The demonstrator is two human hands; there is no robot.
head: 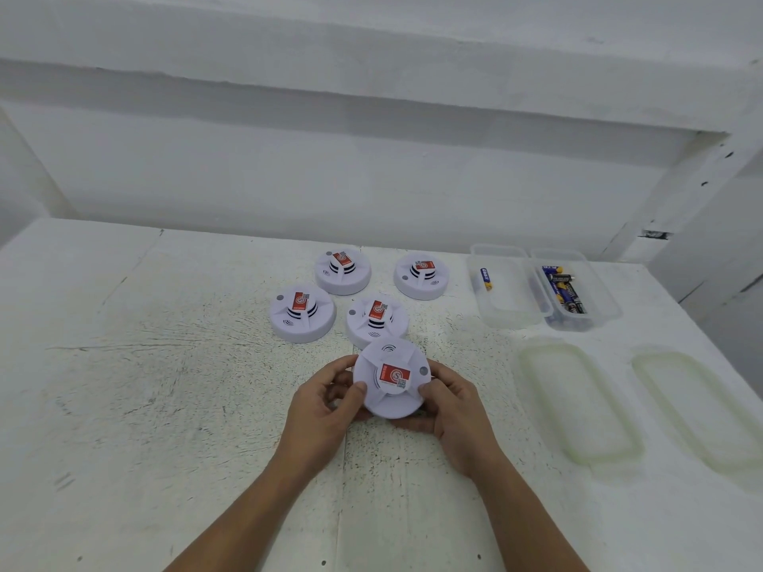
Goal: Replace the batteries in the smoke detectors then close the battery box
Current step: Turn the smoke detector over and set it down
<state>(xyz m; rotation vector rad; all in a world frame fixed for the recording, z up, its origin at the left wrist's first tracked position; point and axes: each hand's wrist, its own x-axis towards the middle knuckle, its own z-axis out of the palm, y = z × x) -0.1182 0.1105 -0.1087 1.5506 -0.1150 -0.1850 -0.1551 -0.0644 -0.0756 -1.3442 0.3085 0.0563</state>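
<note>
White smoke detector [391, 383], label up, gripped above table [165, 365] by left hand [326, 400] and right hand [450, 410], thumbs curled over rim

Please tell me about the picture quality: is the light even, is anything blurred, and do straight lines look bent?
Head view: soft, even light, no glare, only faint shadows on the table. Head view: the wide lens skews the wall ledge and stretches the two lids near the right border. Head view: the held smoke detector looks fairly sharp; labels on the batteries are too small to read.
</note>
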